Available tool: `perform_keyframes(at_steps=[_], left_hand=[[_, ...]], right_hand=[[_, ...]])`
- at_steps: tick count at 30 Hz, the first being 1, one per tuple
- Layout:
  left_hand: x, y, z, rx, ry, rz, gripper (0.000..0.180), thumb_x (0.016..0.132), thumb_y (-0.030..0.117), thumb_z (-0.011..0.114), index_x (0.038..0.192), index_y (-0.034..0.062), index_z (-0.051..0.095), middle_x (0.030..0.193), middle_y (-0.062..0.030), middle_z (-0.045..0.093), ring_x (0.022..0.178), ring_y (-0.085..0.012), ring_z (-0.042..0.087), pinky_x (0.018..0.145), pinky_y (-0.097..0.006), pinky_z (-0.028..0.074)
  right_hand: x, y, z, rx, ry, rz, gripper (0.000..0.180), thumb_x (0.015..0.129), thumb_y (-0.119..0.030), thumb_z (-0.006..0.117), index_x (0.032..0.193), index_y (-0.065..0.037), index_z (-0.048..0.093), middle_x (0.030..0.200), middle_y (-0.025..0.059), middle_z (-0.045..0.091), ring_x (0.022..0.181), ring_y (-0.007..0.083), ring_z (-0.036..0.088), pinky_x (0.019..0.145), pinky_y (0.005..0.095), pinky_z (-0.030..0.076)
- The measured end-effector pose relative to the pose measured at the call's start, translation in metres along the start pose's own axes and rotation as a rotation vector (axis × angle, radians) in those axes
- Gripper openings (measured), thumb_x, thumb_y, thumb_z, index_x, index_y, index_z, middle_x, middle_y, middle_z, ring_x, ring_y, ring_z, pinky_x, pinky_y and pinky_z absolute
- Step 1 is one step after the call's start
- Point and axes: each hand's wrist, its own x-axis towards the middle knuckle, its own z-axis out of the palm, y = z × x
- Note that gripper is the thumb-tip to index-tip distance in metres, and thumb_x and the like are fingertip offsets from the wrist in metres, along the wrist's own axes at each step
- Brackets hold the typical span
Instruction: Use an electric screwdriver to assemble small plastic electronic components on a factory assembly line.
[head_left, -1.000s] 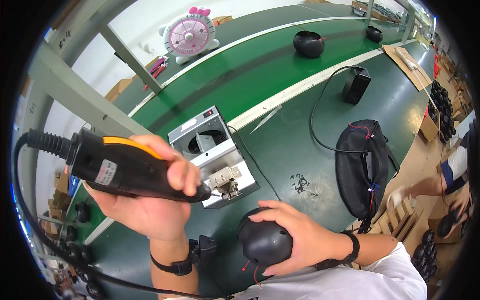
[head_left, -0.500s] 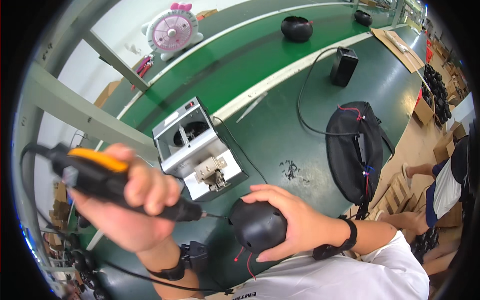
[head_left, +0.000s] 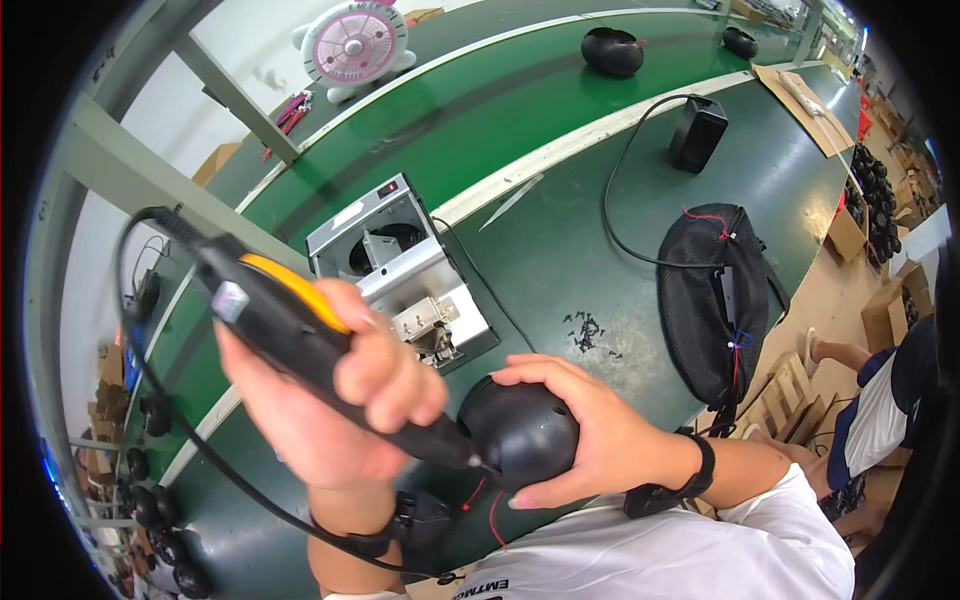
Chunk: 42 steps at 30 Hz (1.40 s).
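My left hand [head_left: 330,400] is wrapped round a black electric screwdriver [head_left: 290,335] with an orange strip, tilted down to the right. Its tip meets the lower left side of a black round housing [head_left: 525,440]; the exact contact point is too small to make out. Fingers and thumb of my right hand [head_left: 590,430] grip that housing from the right. Two red wires hang below it, one of them a thin red wire [head_left: 497,515]. Small black screws [head_left: 588,332] lie loose on the green table [head_left: 560,260] beyond my right hand.
A grey metal machine [head_left: 405,270] stands just past my left hand. Right of centre lie a black mesh bag [head_left: 700,300] and a cabled black box [head_left: 698,135]. Black housings [head_left: 612,52] sit on the green belt [head_left: 480,110]. The screwdriver's cable [head_left: 190,445] loops at left. Another person is at far right.
My left hand has brought the screwdriver right and down, turning it steeper, so its tip has moved from the housing's upper left side to its lower left. My right hand keeps its grip.
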Motion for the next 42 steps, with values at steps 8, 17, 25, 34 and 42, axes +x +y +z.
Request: perform_keyframes(at_steps=[8, 17, 25, 34, 42], left_hand=[[-0.025, -0.018, -0.027, -0.205, -0.207, 0.008, 0.061, 0.105, 0.065, 0.024, 0.091, 0.0097, 0.045, 0.057, 0.006, 0.041, 0.042, -0.0082, 0.039, 0.046, -0.033, 0.041], [-0.018, -0.032, -0.052, -0.441, -0.589, 0.057, 0.04, 0.109, 0.038, 0.037, 0.084, 0.0091, 0.047, 0.055, 0.003, 0.049, 0.04, -0.0099, 0.049, 0.048, -0.032, 0.043], [-0.055, 0.009, -0.027, -0.285, -0.086, 0.281, 0.081, 0.094, 0.083, 0.023, 0.098, 0.0091, 0.057, 0.054, 0.0028, 0.047, 0.044, -0.015, 0.047, 0.052, -0.037, 0.04], [-0.121, 0.042, -0.108, 1.913, 0.173, 0.025, 0.054, 0.085, 0.062, 0.067, 0.102, 0.0116, 0.068, 0.08, -0.0097, 0.07, 0.076, -0.0324, 0.07, 0.064, -0.042, 0.053], [-0.142, 0.027, -0.167, 1.857, 0.046, -0.002, 0.054, 0.08, 0.059, 0.074, 0.105, 0.0108, 0.069, 0.092, -0.0087, 0.069, 0.092, -0.0329, 0.067, 0.077, -0.045, 0.054]], right_hand=[[-0.008, -0.013, 0.014, -0.02, 0.029, 0.048, 0.085, 0.063, -0.031, 0.091, 0.136, -0.011, 0.053, 0.139, 0.0198, 0.049, 0.138, 0.0391, 0.043, 0.108, 0.0465, 0.044], [-0.004, -0.008, 0.011, -0.008, -0.053, 0.003, 0.084, 0.062, -0.029, 0.09, 0.136, -0.013, 0.053, 0.14, 0.014, 0.051, 0.141, 0.0374, 0.039, 0.11, 0.0476, 0.042], [0.021, -0.048, -0.015, -0.357, -0.211, 0.025, 0.087, 0.061, -0.034, 0.088, 0.137, -0.011, 0.052, 0.137, 0.0206, 0.053, 0.127, 0.0416, 0.053, 0.105, 0.0481, 0.046], [0.024, -0.067, -0.032, -0.62, -0.298, 0.084, 0.097, 0.049, -0.03, 0.091, 0.131, 0.003, 0.052, 0.12, 0.0218, 0.064, 0.115, 0.0393, 0.064, 0.097, 0.0414, 0.05], [0.151, 0.041, -0.182, 0.394, -0.055, 0.318, 0.055, 0.083, -0.03, 0.069, 0.131, -0.006, 0.056, 0.118, 0.0105, 0.068, 0.105, 0.0281, 0.069, 0.095, 0.0438, 0.056]])
